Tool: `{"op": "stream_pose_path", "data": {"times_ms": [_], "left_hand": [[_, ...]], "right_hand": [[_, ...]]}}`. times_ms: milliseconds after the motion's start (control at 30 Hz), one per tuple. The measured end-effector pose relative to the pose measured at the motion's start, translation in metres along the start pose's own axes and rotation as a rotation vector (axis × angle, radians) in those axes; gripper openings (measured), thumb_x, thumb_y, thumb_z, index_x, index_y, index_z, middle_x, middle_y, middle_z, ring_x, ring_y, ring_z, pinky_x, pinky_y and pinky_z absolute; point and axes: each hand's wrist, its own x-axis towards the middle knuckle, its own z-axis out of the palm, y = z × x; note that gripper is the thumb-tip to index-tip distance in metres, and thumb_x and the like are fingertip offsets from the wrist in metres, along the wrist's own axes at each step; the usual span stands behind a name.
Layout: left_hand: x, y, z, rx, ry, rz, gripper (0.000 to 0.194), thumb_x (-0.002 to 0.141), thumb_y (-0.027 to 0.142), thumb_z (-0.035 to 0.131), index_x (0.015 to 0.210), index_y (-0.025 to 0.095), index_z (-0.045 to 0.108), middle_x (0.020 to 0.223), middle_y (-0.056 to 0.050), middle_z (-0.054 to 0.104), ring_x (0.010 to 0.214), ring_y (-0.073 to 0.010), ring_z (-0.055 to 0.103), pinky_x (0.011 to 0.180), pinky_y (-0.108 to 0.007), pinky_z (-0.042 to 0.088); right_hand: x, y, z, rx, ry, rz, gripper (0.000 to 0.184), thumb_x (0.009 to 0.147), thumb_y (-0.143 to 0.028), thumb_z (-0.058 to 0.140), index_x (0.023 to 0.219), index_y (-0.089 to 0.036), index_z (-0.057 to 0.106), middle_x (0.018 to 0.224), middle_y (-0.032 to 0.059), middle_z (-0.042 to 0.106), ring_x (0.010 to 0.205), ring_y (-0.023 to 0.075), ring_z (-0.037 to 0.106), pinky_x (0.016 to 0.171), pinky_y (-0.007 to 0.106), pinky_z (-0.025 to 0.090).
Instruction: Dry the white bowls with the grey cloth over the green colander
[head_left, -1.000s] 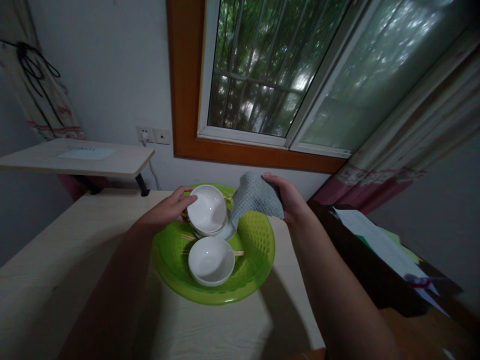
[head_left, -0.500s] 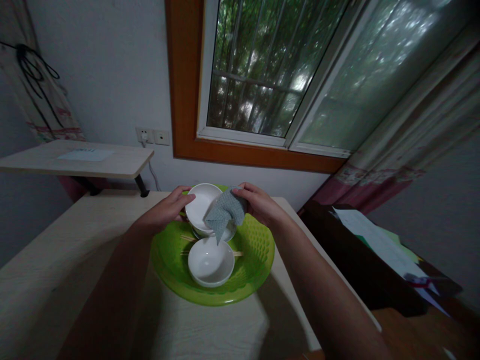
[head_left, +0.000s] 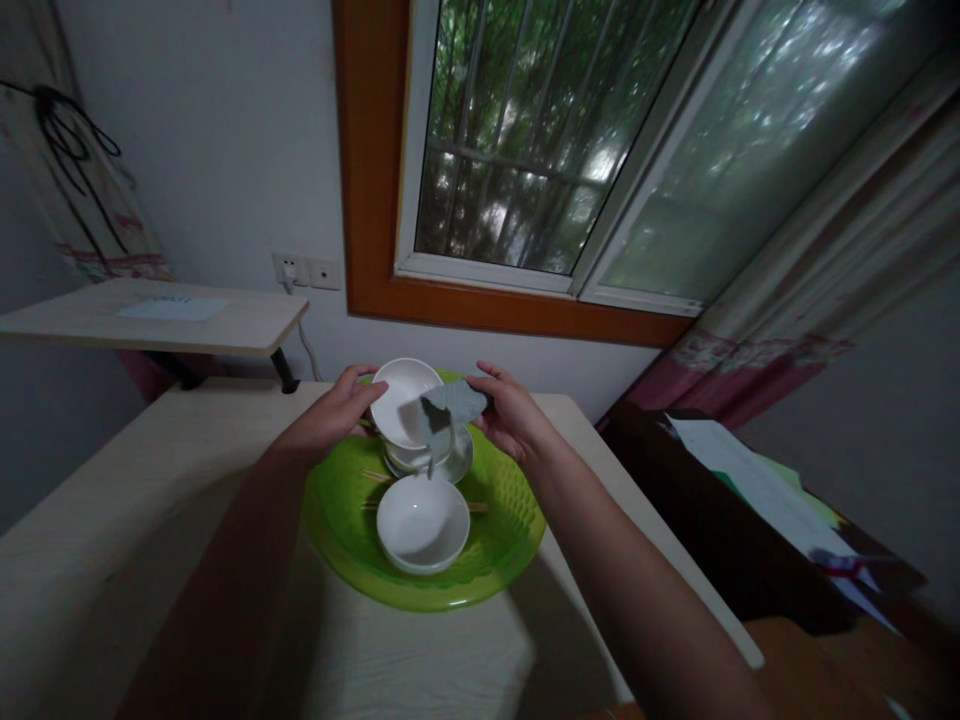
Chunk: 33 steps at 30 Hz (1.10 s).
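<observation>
My left hand [head_left: 349, 405] grips a white bowl [head_left: 401, 405] by its left rim, thumb inside, tilted towards me. In my right hand [head_left: 512, 405] is a grey dishcloth [head_left: 454, 400], whose lower end hangs by the bowl's right edge. Whether the cloth touches the bowl I cannot tell. Below the held bowl, more white dishes [head_left: 461, 455] lie in a green plastic basket [head_left: 427, 603]. Nearer to me in the basket sits another white bowl [head_left: 422, 525], upright, with chopsticks [head_left: 478, 507] poking out beside it.
The basket stands on a pale wooden table [head_left: 360, 660]. A raised shelf [head_left: 247, 325] with a paper on it is at the left. Behind is a wall with sockets [head_left: 307, 271] and a window. Papers [head_left: 757, 490] lie on a dark surface at the right.
My right hand has brought the cloth leftward and down from beyond the basket's right side to the held bowl, and the cloth has bunched up. The held bowl has risen slightly.
</observation>
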Motion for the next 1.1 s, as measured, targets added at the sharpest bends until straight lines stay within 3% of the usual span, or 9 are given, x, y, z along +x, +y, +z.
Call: {"op": "stream_pose_path", "data": {"times_ms": [200,333,533,633,767,900,1100], "left_hand": [[-0.001,0.002,0.001,-0.015,-0.012,-0.013,0.051,0.089,0.047,0.062,0.133,0.025,0.047,0.119,-0.010,0.066,0.098,-0.0247,0.067,0.067,-0.032,0.059],[0.001,0.000,-0.002,-0.061,0.000,-0.026,0.053,0.087,0.047,0.065,0.132,0.026,0.047,0.114,-0.010,0.066,0.094,-0.0256,0.068,0.067,-0.034,0.059],[0.009,-0.009,-0.008,-0.139,0.049,0.019,0.052,0.084,0.047,0.067,0.130,0.027,0.051,0.110,-0.009,0.066,0.085,-0.0224,0.068,0.062,-0.031,0.056],[0.010,-0.011,-0.010,-0.153,0.050,0.022,0.053,0.085,0.047,0.067,0.131,0.027,0.050,0.109,-0.009,0.066,0.083,-0.0219,0.068,0.062,-0.030,0.055],[0.009,-0.010,-0.009,-0.148,0.055,0.037,0.054,0.085,0.047,0.066,0.131,0.026,0.049,0.106,-0.008,0.066,0.080,-0.0199,0.067,0.059,-0.027,0.053],[0.007,-0.007,-0.009,-0.158,0.057,0.019,0.054,0.085,0.045,0.066,0.132,0.025,0.048,0.107,-0.009,0.065,0.078,-0.0189,0.067,0.060,-0.028,0.055],[0.009,-0.009,-0.013,-0.234,0.053,0.040,0.050,0.085,0.044,0.066,0.129,0.025,0.050,0.103,-0.006,0.064,0.076,-0.0178,0.065,0.062,-0.030,0.056]], "right_hand": [[-0.006,0.006,0.013,0.032,-0.122,-0.002,0.058,0.077,-0.013,0.067,0.127,-0.029,0.042,0.083,-0.0027,0.062,0.063,0.0131,0.062,0.053,0.024,0.058],[-0.012,0.009,0.014,-0.070,-0.212,-0.007,0.054,0.074,-0.022,0.075,0.121,-0.030,0.049,0.088,-0.0025,0.063,0.071,0.0136,0.063,0.057,0.023,0.055],[-0.014,0.011,0.008,-0.352,-0.146,-0.114,0.047,0.069,-0.030,0.078,0.110,-0.029,0.054,0.094,-0.0003,0.064,0.073,0.0158,0.062,0.056,0.027,0.052],[-0.013,0.008,0.006,-0.341,-0.117,-0.174,0.049,0.067,-0.029,0.079,0.110,-0.028,0.056,0.088,-0.0017,0.062,0.069,0.0147,0.060,0.056,0.026,0.051],[-0.012,0.003,0.004,-0.239,-0.125,-0.069,0.049,0.069,-0.029,0.077,0.113,-0.027,0.055,0.086,-0.0018,0.063,0.066,0.0135,0.059,0.051,0.023,0.046],[-0.009,0.008,-0.004,-0.278,-0.136,-0.015,0.051,0.069,-0.029,0.077,0.114,-0.026,0.053,0.088,-0.0012,0.064,0.066,0.0139,0.060,0.052,0.023,0.045],[0.001,0.025,-0.020,-0.564,-0.168,-0.177,0.063,0.074,-0.033,0.073,0.130,-0.031,0.046,0.102,0.0010,0.061,0.077,0.0169,0.063,0.060,0.027,0.050]]}}
